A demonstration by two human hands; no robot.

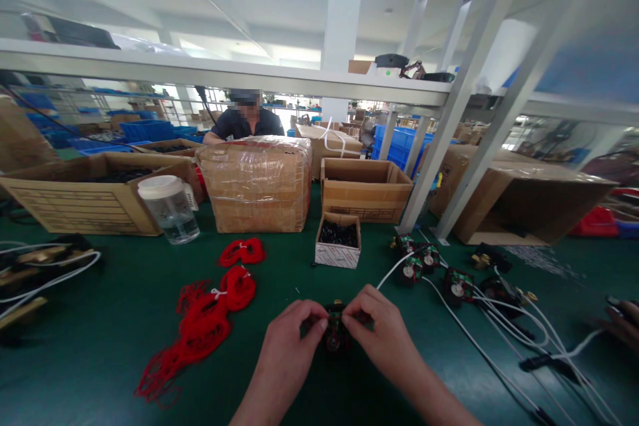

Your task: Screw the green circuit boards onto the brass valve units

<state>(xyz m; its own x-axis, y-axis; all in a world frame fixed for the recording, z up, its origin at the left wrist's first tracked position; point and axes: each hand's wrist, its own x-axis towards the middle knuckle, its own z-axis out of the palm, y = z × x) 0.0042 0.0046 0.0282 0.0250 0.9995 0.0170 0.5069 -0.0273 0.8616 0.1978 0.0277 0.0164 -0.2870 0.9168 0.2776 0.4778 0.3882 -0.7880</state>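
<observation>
A small black device with a green circuit board [335,339] sits low in the middle, on the green table. My left hand [294,336] comes at it from the left, thumb and forefinger pinched together at its upper edge. From the right, my right hand [377,319] pinches at the opposite edge of the same device. Fingers cover part of the board, so any small part between the fingertips is hidden. Beyond the hands stands a small white box [337,256] of black pieces. Several bundles of red wire [204,329] lie to the left.
Several similar devices [456,286] with white cables [459,326] lie to the right. A water jug [170,210], a taped carton [257,186] and an open carton [367,193] line the back. Metal posts [424,176] hold a shelf. A co-worker [247,121] sits opposite; another person's hand [624,326] shows at right.
</observation>
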